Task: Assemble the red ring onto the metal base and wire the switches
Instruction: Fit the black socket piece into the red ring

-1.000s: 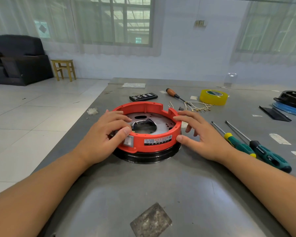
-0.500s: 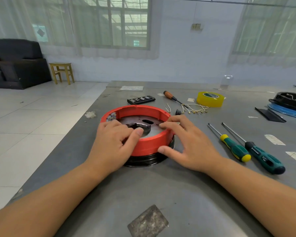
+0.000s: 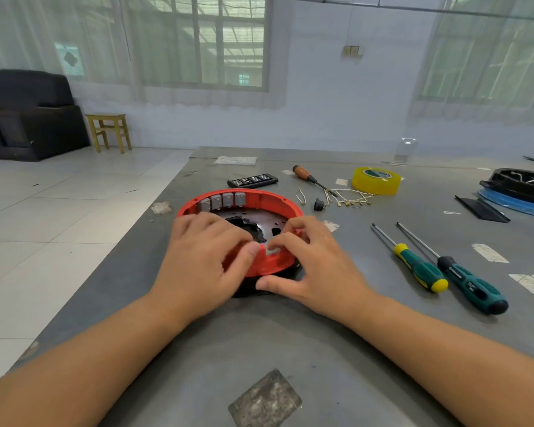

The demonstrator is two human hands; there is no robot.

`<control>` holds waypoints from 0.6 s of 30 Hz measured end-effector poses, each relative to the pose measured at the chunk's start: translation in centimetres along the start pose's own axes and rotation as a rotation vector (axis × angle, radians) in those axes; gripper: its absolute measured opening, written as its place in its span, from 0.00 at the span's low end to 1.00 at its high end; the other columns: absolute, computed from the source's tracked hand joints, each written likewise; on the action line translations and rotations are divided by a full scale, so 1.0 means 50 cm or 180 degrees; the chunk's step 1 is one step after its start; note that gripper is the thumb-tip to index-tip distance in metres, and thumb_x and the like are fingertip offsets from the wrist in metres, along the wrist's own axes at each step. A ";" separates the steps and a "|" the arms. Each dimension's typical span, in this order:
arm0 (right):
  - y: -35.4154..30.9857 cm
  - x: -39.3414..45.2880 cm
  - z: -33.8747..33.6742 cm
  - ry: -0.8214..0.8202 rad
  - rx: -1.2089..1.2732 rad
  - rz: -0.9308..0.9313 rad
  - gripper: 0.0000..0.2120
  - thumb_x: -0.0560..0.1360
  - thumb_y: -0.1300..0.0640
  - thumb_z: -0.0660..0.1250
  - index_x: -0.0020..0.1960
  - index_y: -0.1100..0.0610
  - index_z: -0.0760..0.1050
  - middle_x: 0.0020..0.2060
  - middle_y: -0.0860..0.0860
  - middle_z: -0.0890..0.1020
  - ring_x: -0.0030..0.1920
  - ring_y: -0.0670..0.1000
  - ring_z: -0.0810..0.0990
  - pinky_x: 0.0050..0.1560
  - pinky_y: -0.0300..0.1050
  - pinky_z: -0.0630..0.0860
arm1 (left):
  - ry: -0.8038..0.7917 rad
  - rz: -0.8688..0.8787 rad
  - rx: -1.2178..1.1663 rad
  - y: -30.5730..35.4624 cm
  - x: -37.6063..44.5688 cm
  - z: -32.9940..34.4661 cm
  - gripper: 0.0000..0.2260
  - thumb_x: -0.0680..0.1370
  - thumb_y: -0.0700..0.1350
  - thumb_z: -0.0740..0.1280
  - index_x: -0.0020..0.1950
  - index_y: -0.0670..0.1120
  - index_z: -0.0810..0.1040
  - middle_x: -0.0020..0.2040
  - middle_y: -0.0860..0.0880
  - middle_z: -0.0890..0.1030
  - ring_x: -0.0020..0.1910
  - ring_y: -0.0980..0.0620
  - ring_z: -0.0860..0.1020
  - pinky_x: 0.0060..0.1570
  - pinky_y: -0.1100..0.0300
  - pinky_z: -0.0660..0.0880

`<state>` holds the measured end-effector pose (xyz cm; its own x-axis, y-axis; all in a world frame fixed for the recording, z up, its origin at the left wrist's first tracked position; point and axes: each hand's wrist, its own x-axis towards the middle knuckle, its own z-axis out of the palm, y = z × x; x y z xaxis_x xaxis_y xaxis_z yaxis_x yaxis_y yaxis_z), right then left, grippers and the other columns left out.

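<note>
Both hands grip the near rim of the red ring (image 3: 261,200): the left hand (image 3: 204,260) curls over it from the left, the right hand (image 3: 313,266) from the right, thumb low against the dark base (image 3: 247,288). Switches (image 3: 222,200) line the far wall. Screwdrivers (image 3: 438,266) lie nearer the right hand.

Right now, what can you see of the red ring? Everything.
The red ring looks like moulded plastic, a shallow round collar lying flat on the grey table, seated over a metal base with holes and a dark central opening. A row of small grey switches lines its far-left inner wall. The left hand grips its near-left rim, thumb on the outer wall; the right hand holds the near-right rim, fingertips at a white tab. A black part shows beneath the near edge.
</note>
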<state>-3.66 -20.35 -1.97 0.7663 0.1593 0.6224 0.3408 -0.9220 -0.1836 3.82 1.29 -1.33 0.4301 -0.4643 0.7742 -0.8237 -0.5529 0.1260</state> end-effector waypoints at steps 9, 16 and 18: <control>0.123 0.018 -0.006 0.0141 0.0210 0.1208 0.13 0.81 0.48 0.65 0.62 0.52 0.74 0.63 0.48 0.70 0.59 0.48 0.75 0.61 0.49 0.75 | -0.0334 -0.0477 0.0113 0.012 0.004 0.013 0.16 0.80 0.63 0.59 0.45 0.55 0.80 0.39 0.58 0.81 0.49 0.50 0.76 0.64 0.50 0.62; 0.205 0.095 0.033 -0.0517 -0.0791 0.1918 0.22 0.81 0.51 0.63 0.73 0.57 0.69 0.72 0.56 0.68 0.72 0.60 0.67 0.73 0.55 0.67 | -0.0281 -0.0568 -0.0026 -0.003 0.012 0.023 0.12 0.79 0.57 0.61 0.41 0.54 0.77 0.37 0.59 0.78 0.51 0.50 0.73 0.62 0.54 0.58; 0.220 0.124 0.046 -0.0512 -0.0882 0.2051 0.22 0.81 0.52 0.62 0.73 0.57 0.69 0.72 0.57 0.68 0.71 0.60 0.67 0.72 0.55 0.67 | -0.0294 -0.0586 -0.0042 -0.004 0.012 0.024 0.11 0.79 0.57 0.61 0.41 0.54 0.77 0.36 0.59 0.78 0.51 0.50 0.74 0.62 0.53 0.59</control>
<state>6.12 -28.70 -1.89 0.8465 -0.4165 0.3317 -0.3407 -0.9025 -0.2636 4.70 0.27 -1.63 0.6053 -0.4180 0.6774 -0.7325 -0.6255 0.2686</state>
